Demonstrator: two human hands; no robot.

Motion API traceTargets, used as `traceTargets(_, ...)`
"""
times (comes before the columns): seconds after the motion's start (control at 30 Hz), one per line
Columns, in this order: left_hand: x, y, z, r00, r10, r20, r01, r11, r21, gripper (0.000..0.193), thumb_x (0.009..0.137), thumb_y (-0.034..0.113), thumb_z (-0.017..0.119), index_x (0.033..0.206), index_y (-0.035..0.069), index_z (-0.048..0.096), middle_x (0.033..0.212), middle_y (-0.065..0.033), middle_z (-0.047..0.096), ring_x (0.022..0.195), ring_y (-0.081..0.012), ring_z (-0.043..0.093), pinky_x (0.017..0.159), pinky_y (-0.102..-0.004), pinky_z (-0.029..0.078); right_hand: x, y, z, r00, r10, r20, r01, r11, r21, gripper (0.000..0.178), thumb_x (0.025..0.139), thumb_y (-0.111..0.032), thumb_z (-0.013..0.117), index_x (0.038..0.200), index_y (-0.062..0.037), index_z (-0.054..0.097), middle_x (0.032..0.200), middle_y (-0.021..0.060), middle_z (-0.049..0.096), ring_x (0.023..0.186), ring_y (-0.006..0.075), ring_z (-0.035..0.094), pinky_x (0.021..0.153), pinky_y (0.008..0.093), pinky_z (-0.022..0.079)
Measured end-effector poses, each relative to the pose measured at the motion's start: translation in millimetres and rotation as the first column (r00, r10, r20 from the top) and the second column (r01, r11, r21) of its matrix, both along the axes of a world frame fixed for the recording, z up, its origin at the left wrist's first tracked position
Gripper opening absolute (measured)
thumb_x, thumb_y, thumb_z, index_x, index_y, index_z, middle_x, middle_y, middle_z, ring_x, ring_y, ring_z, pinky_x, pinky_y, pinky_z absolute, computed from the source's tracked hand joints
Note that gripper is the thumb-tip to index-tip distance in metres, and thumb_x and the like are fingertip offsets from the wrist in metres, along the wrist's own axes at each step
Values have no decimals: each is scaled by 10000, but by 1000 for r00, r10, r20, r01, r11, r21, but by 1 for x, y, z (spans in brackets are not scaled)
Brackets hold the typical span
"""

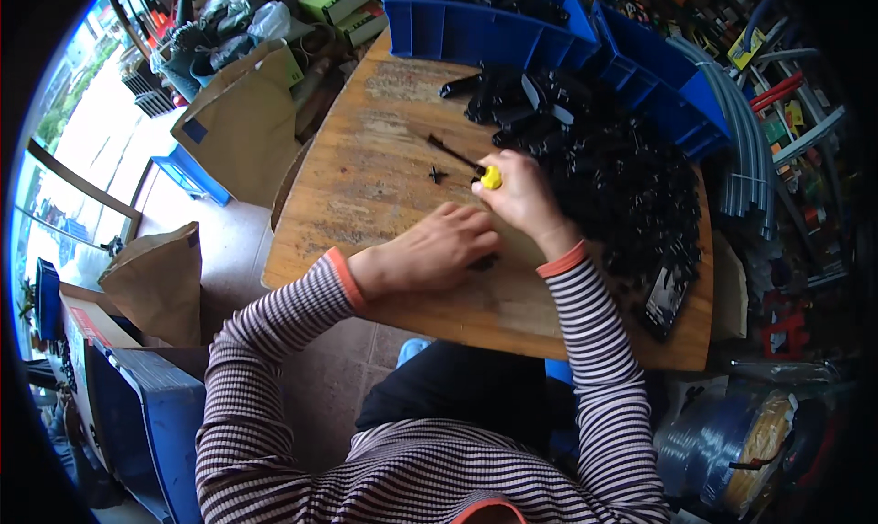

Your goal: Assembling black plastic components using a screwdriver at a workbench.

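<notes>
Many black parts [631, 190] lie heaped, perhaps unfinished; our right hand [521, 195] grips a yellow-handled tool [492, 177], our left hand [434, 247] a dark piece [483, 262].

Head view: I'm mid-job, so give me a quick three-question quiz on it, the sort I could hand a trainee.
1. Multiple choice: which hand holds the yellow-and-black tool?
A) left
B) right
2. True or false: the black pile lies to the right of the lone black part in the picture.
3. Fill in the colour: beyond the pile stand two ____ bins.

Key:
1. B, the right hand.
2. True.
3. Blue.
</notes>
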State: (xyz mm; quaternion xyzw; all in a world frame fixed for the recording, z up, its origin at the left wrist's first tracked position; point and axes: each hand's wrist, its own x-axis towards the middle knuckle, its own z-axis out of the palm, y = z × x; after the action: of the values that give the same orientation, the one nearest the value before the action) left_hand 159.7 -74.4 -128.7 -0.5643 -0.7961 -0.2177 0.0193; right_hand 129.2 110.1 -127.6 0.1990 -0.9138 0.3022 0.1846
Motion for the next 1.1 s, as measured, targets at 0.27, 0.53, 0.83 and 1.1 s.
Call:
traceTargets(0.27,-120,-47,1,811,544,213,-575,678,457,258,732,10,678,975,47,600,902,-124,638,840,-292,647,745,-374,516,29,7,16,981,-135,141,131,991,37,121,742,-48,691,825,-15,609,924,182,655,825,353,642,677,391,526)
traceTargets(0.53,-202,14,3,752,652,-97,-657,753,-30,267,785,102,682,1052,97,663,981,-118,639,871,-336,633,761,-426,514,55,23,6,982,-188,-13,186,980,-72,144,758,-64,698,881,-28,633,790,184,654,764,372,648,650,407,527)
traceTargets(0.83,-20,-6,5,943,161,-291,-141,986,89,439,713,16,649,1148,61,623,1002,-99,558,879,-275,593,799,-366,513,27,16,9,979,-171,108,169,985,22,107,760,-57,685,863,-37,668,872,161,659,807,353,649,677,397,533)
traceTargets(1.1,22,-29,8,989,80,-126,-83,996,-19,492,694,12,633,1180,18,552,1045,-120,537,913,-279,561,838,-363,481,16,15,1,996,-77,53,68,984,163,97,741,-57,674,836,-34,668,864,157,652,804,343,651,686,396,538)
